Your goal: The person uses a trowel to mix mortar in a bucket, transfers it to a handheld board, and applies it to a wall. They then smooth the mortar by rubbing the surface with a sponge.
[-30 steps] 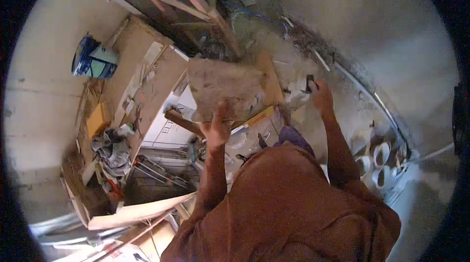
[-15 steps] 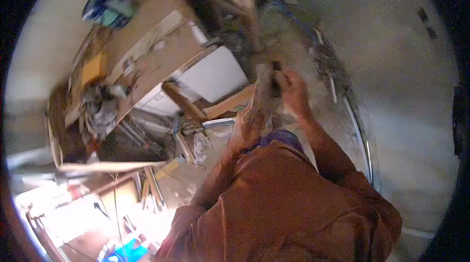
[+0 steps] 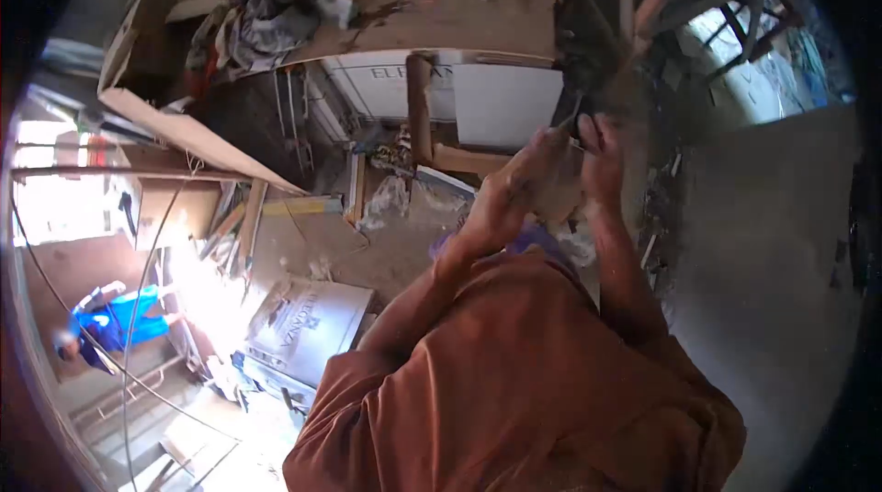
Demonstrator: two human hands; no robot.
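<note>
1. My two hands meet just below the right end of the white panel (image 3: 505, 101), and they cover most of what they carry.
2. Only a narrow strip of the board (image 3: 559, 203) shows between them. Its edges and full outline are hidden behind my fingers and wrists.
3. My left hand (image 3: 510, 193) is clamped on the board, fingers wrapped over its near side.
4. My right hand (image 3: 602, 166) lies against the far side with its fingers bent up. I cannot tell whether it grips or only presses.
5. A small dark thing (image 3: 577, 127) sits at my right fingertips, right against the panel's lower right corner. It is too small and blurred to name.
6. The strip of board that shows is dull grey-brown, rough and dusty.
7. My own rust-brown sleeves and chest fill the lower picture and hide the floor below the panel's right half.
8. A wooden post (image 3: 420, 111) leans across the panel's left part.
9. Above and left of the panel a heap of cloth (image 3: 271, 10) lies on a plank.
10. Far below and left of the panel are a printed carton (image 3: 308, 327) and a person in blue (image 3: 115, 322), washed out by glare.
</note>
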